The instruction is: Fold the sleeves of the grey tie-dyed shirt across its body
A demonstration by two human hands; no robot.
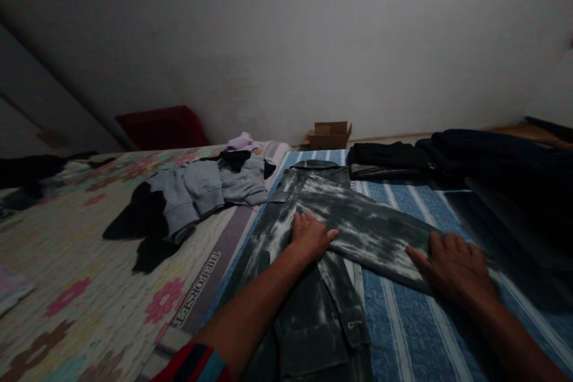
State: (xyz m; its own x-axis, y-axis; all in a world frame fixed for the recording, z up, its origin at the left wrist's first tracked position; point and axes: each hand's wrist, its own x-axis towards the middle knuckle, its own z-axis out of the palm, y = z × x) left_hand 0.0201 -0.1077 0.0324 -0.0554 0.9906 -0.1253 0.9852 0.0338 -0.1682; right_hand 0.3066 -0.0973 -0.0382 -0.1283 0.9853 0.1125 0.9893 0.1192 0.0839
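Note:
A dark grey-green and white tie-dye jacket point(308, 304) lies on a blue striped cloth point(389, 316). One of its sleeves point(376, 224) stretches across toward the right, and a collar point(320, 165) shows at its far end. My left hand point(311, 236) rests on the jacket where the sleeve meets the body, fingers laid down and thumb apart. Over the outer end of the sleeve is my right hand point(461, 265), its fingers spread and thumb out to the left. The cuff is mostly hidden beneath that hand.
Grey and black clothes point(192, 194) lie on a flowered bedspread point(111, 298) to the left. Dark folded clothes point(389, 158) are stacked at the right. A cardboard box point(330, 136) and a red object point(163, 127) stand by the wall point(286, 42).

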